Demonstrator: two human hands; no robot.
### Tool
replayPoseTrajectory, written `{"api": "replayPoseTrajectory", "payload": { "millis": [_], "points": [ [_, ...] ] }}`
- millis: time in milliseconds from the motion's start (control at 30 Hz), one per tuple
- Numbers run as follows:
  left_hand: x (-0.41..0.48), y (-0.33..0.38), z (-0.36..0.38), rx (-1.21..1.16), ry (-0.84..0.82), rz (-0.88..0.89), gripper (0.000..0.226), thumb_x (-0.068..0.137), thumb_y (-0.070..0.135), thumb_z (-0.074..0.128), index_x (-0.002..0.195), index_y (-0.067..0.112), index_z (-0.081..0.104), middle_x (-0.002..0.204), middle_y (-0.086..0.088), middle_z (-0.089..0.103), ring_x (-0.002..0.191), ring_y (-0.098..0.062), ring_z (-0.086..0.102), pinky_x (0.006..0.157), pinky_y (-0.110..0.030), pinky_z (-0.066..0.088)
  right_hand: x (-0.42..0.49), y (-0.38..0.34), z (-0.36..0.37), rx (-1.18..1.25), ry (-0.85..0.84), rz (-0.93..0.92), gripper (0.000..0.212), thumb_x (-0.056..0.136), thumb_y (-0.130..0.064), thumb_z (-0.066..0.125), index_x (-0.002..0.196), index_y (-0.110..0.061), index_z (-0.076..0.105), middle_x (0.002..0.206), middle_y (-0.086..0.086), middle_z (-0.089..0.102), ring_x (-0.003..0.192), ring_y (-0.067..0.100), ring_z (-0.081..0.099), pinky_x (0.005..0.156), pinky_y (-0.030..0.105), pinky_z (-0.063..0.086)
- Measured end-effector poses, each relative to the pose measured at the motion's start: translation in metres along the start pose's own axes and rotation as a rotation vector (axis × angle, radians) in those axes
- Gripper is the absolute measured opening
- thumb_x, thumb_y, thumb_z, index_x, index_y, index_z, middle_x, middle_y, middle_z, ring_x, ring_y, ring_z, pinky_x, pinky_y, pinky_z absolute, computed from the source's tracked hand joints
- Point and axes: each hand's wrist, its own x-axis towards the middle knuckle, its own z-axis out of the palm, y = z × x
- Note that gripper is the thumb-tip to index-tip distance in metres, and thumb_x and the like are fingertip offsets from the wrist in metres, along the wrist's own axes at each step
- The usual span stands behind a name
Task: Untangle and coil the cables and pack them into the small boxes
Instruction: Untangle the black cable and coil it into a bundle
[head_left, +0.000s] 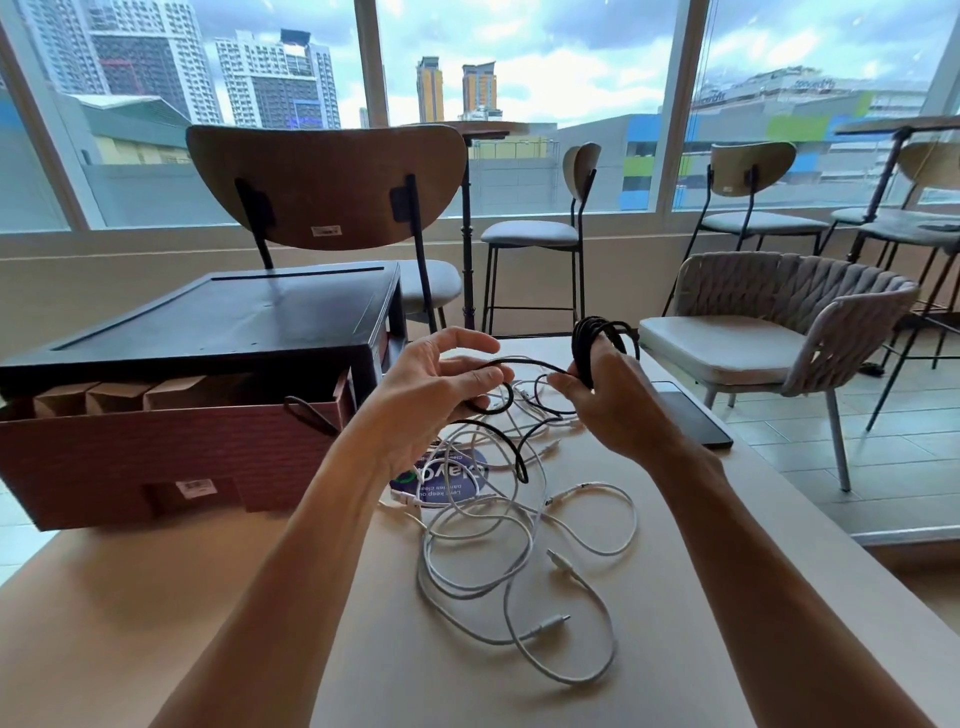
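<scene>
The black cable (602, 340) is at centre frame, above the table (208, 597). Most of it is wound in several loops around the fingers of the right hand (608, 400), which grips the bundle firmly. From there one strand runs left across the left hand (436, 395). That hand is loosely open, fingers relaxed, and the strand lies over them rather than being pinched. The loose tail drops from that hand to the table and crosses the white cables (519, 545) below the hands.

So one cable is judged partly coiled, with a short tail left to wind in. It has not been packed.

The white cables lie in one loose tangle in the lower centre of the frame, several plugs showing and nothing sorted or wound. How many there are cannot be told. Part of the tangle covers a blue sticker (441, 478).

The small boxes (119, 395) stand in a row inside a brown carton (156, 457) at middle left. Their tops look open, and no cable shows in them. One more small box (192, 491) sits at the carton's front.

By this reading, most of the task remains: finish this coil, box it, then separate and coil each white cable.

A phone (691, 415) lies at the table's right edge.
</scene>
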Motion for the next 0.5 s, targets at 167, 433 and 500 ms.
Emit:
{"api": "replayPoseTrajectory", "payload": {
  "millis": [167, 433, 500],
  "points": [
    [-0.002, 0.006, 0.001, 0.027, 0.067, 0.007, 0.019, 0.089, 0.006, 0.070, 0.107, 0.012, 0.066, 0.083, -0.004, 0.074, 0.067, -0.012, 0.058, 0.077, -0.030, 0.052, -0.004, -0.006, -0.003, 0.033, -0.061, 0.005, 0.023, 0.099, -0.026, 0.057, 0.104, -0.004, 0.055, 0.089, 0.005, 0.062, 0.081, 0.023, 0.056, 0.069, 0.029, 0.037],
    [0.000, 0.008, 0.010, -0.024, 0.317, 0.117, 0.007, 0.090, 0.010, 0.071, 0.096, 0.012, 0.069, 0.081, -0.005, 0.071, 0.059, -0.005, 0.058, 0.066, -0.023, 0.049, 0.003, -0.002, -0.011, 0.150, -0.044, 0.048, 0.012, 0.101, -0.024, 0.054, 0.097, -0.012, 0.057, 0.077, -0.003, 0.058, 0.068, 0.007, 0.054, 0.057, 0.011, 0.038],
    [-0.002, 0.008, 0.017, 0.128, 0.326, 0.234, 0.007, 0.091, 0.010, 0.069, 0.095, 0.015, 0.068, 0.084, -0.001, 0.075, 0.068, -0.001, 0.065, 0.066, -0.016, 0.047, 0.004, 0.000, -0.011, 0.180, -0.007, 0.076, 0.016, 0.101, -0.023, 0.053, 0.090, -0.012, 0.058, 0.072, -0.005, 0.057, 0.065, 0.004, 0.052, 0.054, 0.010, 0.037]
  ]
}}
